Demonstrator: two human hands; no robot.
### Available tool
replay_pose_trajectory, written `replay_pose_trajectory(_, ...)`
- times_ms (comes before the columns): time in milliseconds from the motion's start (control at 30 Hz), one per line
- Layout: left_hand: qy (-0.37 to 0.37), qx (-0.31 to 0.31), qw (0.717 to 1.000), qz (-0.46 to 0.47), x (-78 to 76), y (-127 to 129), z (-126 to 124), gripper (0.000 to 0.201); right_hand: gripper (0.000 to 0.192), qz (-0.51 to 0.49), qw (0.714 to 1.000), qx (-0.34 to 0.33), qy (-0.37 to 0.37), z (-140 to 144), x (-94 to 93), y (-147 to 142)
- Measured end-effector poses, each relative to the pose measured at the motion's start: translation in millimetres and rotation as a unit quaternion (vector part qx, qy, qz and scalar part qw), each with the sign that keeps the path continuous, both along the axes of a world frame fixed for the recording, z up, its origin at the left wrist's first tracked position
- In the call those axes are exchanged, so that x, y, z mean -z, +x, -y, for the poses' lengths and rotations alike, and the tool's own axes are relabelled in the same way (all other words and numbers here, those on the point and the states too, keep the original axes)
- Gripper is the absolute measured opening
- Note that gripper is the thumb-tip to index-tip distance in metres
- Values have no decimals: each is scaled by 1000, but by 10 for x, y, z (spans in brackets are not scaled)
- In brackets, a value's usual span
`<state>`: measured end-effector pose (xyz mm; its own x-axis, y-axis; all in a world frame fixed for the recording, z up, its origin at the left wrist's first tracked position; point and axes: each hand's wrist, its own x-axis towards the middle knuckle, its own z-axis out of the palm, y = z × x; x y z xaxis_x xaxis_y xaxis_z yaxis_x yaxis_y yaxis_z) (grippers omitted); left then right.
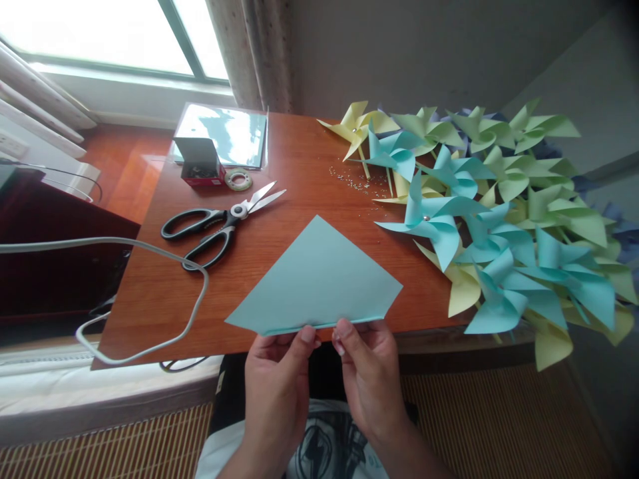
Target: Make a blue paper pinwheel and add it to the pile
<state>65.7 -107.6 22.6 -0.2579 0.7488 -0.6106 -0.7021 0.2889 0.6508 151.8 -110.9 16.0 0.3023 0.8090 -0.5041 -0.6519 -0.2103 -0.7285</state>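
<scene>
A light blue sheet of paper (319, 276) is held over the table's front edge, one corner pointing away from me. Its near edge is rolled into a thin tube that runs across between my hands. My left hand (282, 372) pinches the left part of this roll between thumb and fingers. On the right part, my right hand (369, 366) grips the same roll, thumb on top. Most of the fingers are hidden under the paper. Open scissors (234, 216) with black and grey handles lie to the left of the sheet.
Many paper pinwheels (499, 226) in blue, green and yellow fill the table's right side. Tiny scattered bits (357, 183) lie beside them. At the back left are an open red box (202, 169), a tape roll (238, 179) and packaged sheets (239, 136). A white cable (200, 299) loops over the left edge.
</scene>
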Motion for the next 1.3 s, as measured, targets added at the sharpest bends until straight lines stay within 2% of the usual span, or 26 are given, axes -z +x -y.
replay_pose_trajectory(233,12,-4,1000,-7,-9,-2,-77,25,20,-20,999,-14,38,-11,0,-2)
replay_pose_trajectory(400,26,2,1000,-14,-12,-14,-76,23,16,-27,999,-9,38,-13,-1,19)
replay_pose_trajectory(967,26,-22,997,-68,-14,-56,-119,28,23,-15,996,70,56,-123,-10,256)
replay_pose_trajectory(1033,29,-23,997,-64,-14,-52,-125,27,25,-23,996,60,62,-119,-11,234)
replay_pose_trajectory(1167,30,-20,998,-58,-8,-40,-138,26,25,-38,996,-15,82,-99,-6,153)
replay_pose_trajectory(1300,26,-18,998,-54,8,-32,-137,28,17,-29,997,-17,64,-90,12,92)
